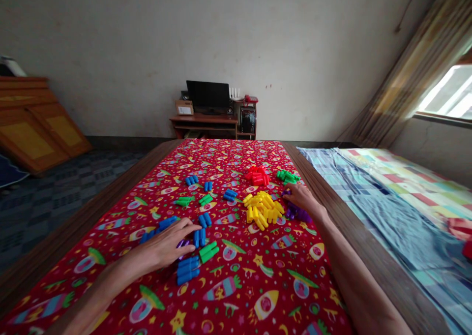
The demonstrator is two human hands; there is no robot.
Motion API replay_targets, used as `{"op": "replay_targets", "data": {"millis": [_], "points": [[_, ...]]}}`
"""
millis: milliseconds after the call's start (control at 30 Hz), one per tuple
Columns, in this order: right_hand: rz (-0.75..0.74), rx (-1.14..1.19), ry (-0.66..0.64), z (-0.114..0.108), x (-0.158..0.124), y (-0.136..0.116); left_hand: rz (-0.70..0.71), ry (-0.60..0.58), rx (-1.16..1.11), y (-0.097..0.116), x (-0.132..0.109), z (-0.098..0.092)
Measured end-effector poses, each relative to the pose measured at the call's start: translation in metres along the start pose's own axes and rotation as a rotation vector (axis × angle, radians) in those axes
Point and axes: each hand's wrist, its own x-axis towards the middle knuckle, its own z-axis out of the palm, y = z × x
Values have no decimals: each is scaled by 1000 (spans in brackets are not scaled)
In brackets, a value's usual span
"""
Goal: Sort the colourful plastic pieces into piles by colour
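Observation:
My left hand (171, 241) is low over the near left of the cloth, its thumb and fingers around a purple plastic block (183, 250) partly hidden beneath them. Close by that hand lie blue blocks (188, 270) and a green block (209, 252). Over on the right, my right hand (300, 199) pinches a small purple block (286, 192) at its fingertips. A pile of purple blocks (297, 213) sits under this hand, partly covered by it. Yellow blocks (263, 209) are heaped just left of it.
Red blocks (257, 175) and green blocks (288, 176) form piles farther back. Loose blue blocks (230, 195) and green blocks (183, 201) are scattered mid-table. A red patterned cloth (239, 300) covers the wooden table (372, 246). A bed (398, 212) stands to the right.

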Motion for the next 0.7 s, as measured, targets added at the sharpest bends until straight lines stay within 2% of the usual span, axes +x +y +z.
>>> {"op": "replay_targets", "data": {"millis": [133, 267, 400, 533, 600, 700], "points": [[-38, 43, 20, -6, -1, -9, 20, 4, -9, 4, 0, -2], [1, 90, 103, -30, -4, 8, 41, 14, -27, 0, 0, 0], [37, 83, -9, -47, -11, 34, 54, 29, -29, -11, 0, 9], [25, 84, -115, -48, -16, 39, 25, -2, -35, -14, 0, 9], [23, 79, -97, -47, -16, 36, 46, -7, -55, -10, 0, 5], [51, 44, 10, -47, -16, 34, 80, -9, -90, -3, 0, -2]]}}
